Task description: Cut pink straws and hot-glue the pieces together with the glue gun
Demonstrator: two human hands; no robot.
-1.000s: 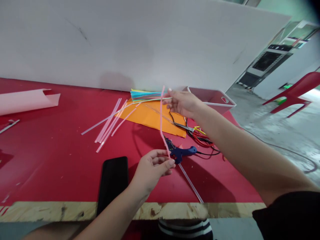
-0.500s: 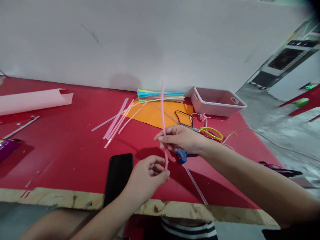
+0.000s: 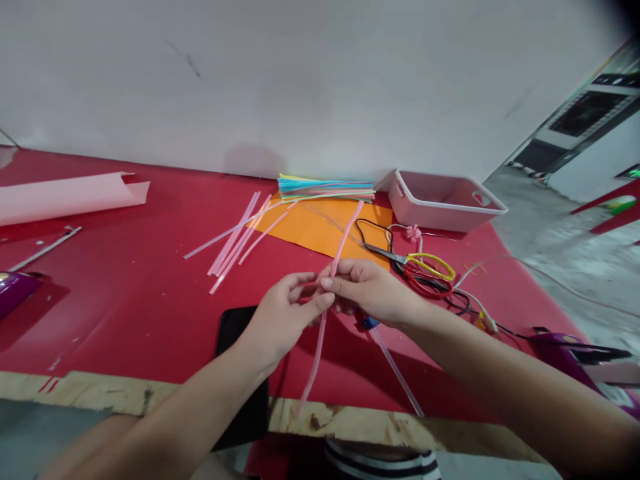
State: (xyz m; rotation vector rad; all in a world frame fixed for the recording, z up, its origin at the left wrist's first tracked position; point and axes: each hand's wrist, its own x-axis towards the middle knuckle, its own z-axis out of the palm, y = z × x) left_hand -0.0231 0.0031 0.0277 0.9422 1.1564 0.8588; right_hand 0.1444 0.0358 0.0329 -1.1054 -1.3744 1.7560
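Both my hands meet over the red table (image 3: 125, 293), pinching one long pink straw (image 3: 345, 241). My left hand (image 3: 285, 313) grips it with thumb and fingers from the left. From the right, my right hand (image 3: 367, 290) pinches the same straw at its middle. The straw slants from the orange paper (image 3: 315, 230) down past the table's front edge. A black phone (image 3: 233, 327) lies partly under my left wrist. A blue glue gun (image 3: 369, 323) is mostly hidden under my right hand.
Loose pink straws (image 3: 235, 243) lie left of the orange paper, and a stack of coloured straws (image 3: 325, 188) sits by the white wall. Scissors (image 3: 415, 260), tangled wires, a pink tray (image 3: 445, 207), a rolled pink sheet (image 3: 70, 197) and purple objects at both sides also rest here.
My right hand came down from the far straw stack to my left hand. The pink straw tilted from upright to slanting, and both hands now pinch it close together.
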